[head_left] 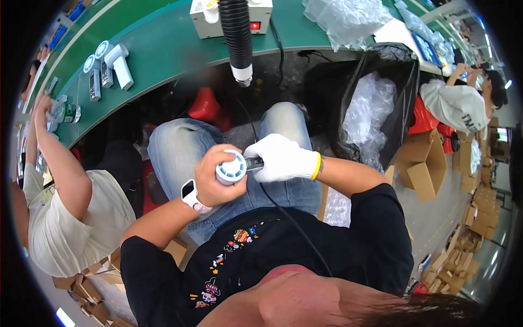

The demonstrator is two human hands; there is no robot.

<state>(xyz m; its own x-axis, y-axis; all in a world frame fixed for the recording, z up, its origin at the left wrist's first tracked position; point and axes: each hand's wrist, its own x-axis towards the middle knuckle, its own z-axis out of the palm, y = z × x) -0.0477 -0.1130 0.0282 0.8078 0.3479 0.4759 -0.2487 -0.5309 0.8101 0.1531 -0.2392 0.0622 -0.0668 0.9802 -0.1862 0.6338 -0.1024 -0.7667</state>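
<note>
Over my lap I hold a white handheld device [231, 168] with a round head and a ring of blue slots on its end. My bare left hand [213, 173], with a watch on the wrist, is wrapped round the head. A dark grey part [254, 163] sticks out of its right side. My right hand [279, 158], in a white glove with a yellow cuff, is closed on that dark part. The glove hides the far end of it. Several similar white and grey devices [107, 68] lie grouped on the green table at the far left.
A black corrugated hose [235, 38] hangs ahead by a white box [204, 24] with a red switch, on the green table [158, 41]. Plastic bags [348, 19] lie far right, above a black bin bag [406, 82]. Co-workers [81, 212] sit at both sides; cartons [422, 166] stand right.
</note>
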